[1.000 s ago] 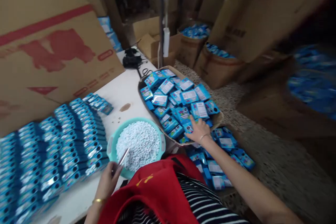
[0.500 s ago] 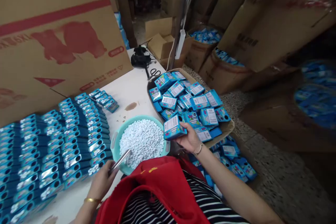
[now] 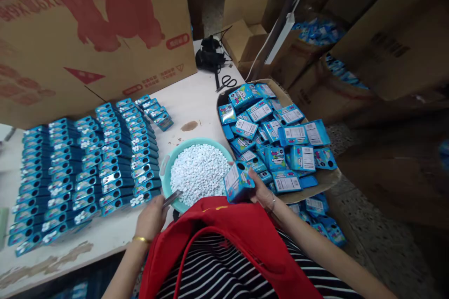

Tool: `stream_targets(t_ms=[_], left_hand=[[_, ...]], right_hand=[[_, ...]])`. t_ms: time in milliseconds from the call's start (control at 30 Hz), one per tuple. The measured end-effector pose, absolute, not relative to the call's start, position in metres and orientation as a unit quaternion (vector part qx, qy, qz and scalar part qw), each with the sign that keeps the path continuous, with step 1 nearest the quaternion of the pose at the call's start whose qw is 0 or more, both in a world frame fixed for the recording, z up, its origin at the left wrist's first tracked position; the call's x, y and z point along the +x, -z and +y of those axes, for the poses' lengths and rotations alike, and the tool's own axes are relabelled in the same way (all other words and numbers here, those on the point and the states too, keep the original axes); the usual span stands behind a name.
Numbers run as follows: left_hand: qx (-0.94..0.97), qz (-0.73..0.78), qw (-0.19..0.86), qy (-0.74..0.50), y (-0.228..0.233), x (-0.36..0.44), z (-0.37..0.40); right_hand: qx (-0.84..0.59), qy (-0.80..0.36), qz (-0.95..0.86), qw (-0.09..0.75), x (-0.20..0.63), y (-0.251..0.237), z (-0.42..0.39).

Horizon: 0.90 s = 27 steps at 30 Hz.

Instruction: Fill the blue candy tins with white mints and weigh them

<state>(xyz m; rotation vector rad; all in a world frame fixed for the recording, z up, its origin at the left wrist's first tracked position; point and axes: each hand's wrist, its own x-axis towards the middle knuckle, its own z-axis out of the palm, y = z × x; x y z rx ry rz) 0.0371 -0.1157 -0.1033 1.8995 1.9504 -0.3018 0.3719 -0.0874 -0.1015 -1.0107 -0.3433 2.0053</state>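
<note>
My right hand (image 3: 261, 192) holds a small blue box (image 3: 238, 181) just right of a teal bowl (image 3: 167, 170) heaped with small white pellets (image 3: 199, 173). A round hole shows in the box's upper face. My left hand (image 3: 151, 218) grips a thin metal tool (image 3: 171, 199) whose tip reaches the bowl's near rim. Behind my right hand stands a cardboard tray (image 3: 326, 178) piled with several loose blue boxes (image 3: 280, 135).
Rows of filled blue boxes (image 3: 87, 168) cover the white table (image 3: 196, 103) on the left. A large cardboard carton (image 3: 87, 32) stands behind them. Scissors (image 3: 226, 82) and a black object (image 3: 209, 56) lie at the far end. More blue boxes (image 3: 322, 224) lie on the floor.
My right hand picked one blue box from the tray pile and brought it toward the bowl. My left hand kept the metal tool at the bowl's rim. The view swung left.
</note>
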Motion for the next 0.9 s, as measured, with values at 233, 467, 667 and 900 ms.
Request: stream_targets(t_ms=[233, 467, 667, 900], left_hand=[[0.704, 0.676, 0.191, 0.108, 0.158, 0.078, -0.077], [0.72, 0.646, 0.253, -0.007, 0.176, 0.069, -0.074], [0.721, 0.634, 0.277, -0.047, 0.185, 0.078, -0.061], [0.75, 0.565, 0.321, -0.121, 0.142, 0.076, -0.057]], right_hand=[[-0.448, -0.743, -0.316, 0.384, 0.389, 0.124, -0.091], [-0.492, -0.749, -0.261, 0.357, 0.392, 0.14, -0.092], [-0.498, -0.691, -0.318, 0.416, 0.377, 0.139, -0.079], [-0.575, -0.461, -0.548, 0.396, 0.377, 0.145, -0.065]])
